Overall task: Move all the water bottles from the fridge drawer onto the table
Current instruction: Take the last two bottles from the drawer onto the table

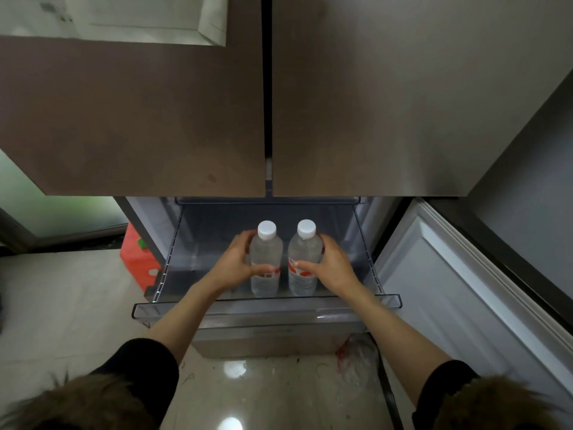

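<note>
Two clear water bottles with white caps and red-and-white labels stand upright side by side in the pulled-out clear fridge drawer (266,307). My left hand (240,259) grips the left bottle (266,249) around its middle, thumb across the label. My right hand (330,263) grips the right bottle (304,248) the same way. Both bottles are inside the drawer; whether they still touch its floor I cannot tell. No table is in view.
Two brown upper fridge doors (372,97) are closed above the drawer. An open lower door (459,274) stands at the right. A red object (136,259) sits on the floor left of the fridge. A crumpled plastic bag (356,358) lies on the glossy floor.
</note>
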Demonstrator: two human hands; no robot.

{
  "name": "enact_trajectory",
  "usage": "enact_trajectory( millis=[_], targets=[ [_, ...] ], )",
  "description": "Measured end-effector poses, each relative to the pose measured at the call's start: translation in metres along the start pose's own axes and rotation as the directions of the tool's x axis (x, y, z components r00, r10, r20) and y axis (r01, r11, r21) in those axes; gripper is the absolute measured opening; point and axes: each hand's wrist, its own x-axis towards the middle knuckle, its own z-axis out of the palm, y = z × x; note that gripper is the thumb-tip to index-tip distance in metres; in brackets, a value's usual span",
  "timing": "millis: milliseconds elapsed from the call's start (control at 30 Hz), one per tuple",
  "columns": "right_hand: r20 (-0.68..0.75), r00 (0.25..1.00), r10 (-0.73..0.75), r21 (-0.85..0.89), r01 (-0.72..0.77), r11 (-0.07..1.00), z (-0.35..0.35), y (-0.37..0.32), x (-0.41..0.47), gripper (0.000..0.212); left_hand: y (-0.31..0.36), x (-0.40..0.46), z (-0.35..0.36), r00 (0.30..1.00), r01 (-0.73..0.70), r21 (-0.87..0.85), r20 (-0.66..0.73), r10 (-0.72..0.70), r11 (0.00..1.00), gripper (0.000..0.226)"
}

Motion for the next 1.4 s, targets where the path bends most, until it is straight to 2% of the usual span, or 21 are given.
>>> enact_trajectory(
  millis=[100, 233, 367, 467, 633, 767, 867, 1033, 1233, 1400],
  targets=[
    [0.005, 0.997, 0.071, 0.115, -0.071, 0.991, 0.006, -0.001, 0.003, 0.07, 0.001, 0.0, 0.007, 1.0, -0.004, -0.121, -0.001, 0.004, 0.993, 0.078],
    [0.032, 0.998, 0.056, 0.121, -0.06, 0.991, 0.004, -0.001, 0.004, 0.065, -0.001, 0.001, 0.013, 0.997, 0.022, -0.134, -0.071, -0.032, 0.991, 0.074],
    [0.033, 0.999, -0.008, 0.116, 0.004, 0.993, 0.004, 0.003, 0.0, 0.061, 0.002, -0.002, 0.011, 0.989, 0.054, -0.038, -0.138, -0.059, 0.998, 0.075],
    [0.009, 0.999, -0.048, 0.143, 0.046, 0.989, 0.001, 0.001, -0.005, 0.064, 0.015, -0.014, 0.013, 0.973, 0.022, 0.025, -0.229, -0.015, 0.999, 0.077],
    [-0.034, 0.982, -0.188, 0.218, 0.191, 0.957, -0.011, -0.02, -0.022, 0.067, 0.038, -0.056, 0.003, 0.912, -0.055, -0.087, -0.41, 0.014, 0.995, 0.076],
    [-0.086, 0.933, -0.349, 0.282, 0.359, 0.89, -0.02, -0.07, -0.044, 0.058, 0.065, -0.09, -0.013, 0.827, -0.155, -0.105, -0.558, 0.071, 0.982, 0.067],
    [-0.112, 0.896, -0.429, 0.358, 0.44, 0.824, -0.017, -0.112, -0.063, 0.053, 0.085, -0.118, -0.033, 0.745, -0.227, -0.162, -0.664, 0.064, 0.96, 0.07],
    [-0.037, 0.826, -0.562, 0.421, 0.523, 0.741, 0.007, -0.175, -0.098, 0.049, 0.095, -0.183, -0.078, 0.603, -0.348, -0.19, -0.795, 0.064, 0.918, 0.064],
    [0.191, 0.736, -0.65, 0.534, 0.478, 0.697, 0.083, -0.227, -0.178, 0.048, 0.046, -0.301, -0.113, 0.466, -0.301, -0.18, -0.884, -0.02, 0.937, 0.05],
    [0.341, 0.644, -0.685, 0.565, 0.442, 0.697, 0.179, -0.254, -0.266, 0.029, -0.024, -0.422, -0.138, 0.351, -0.203, -0.231, -0.924, -0.15, 0.952, 0.048]
  ],
)
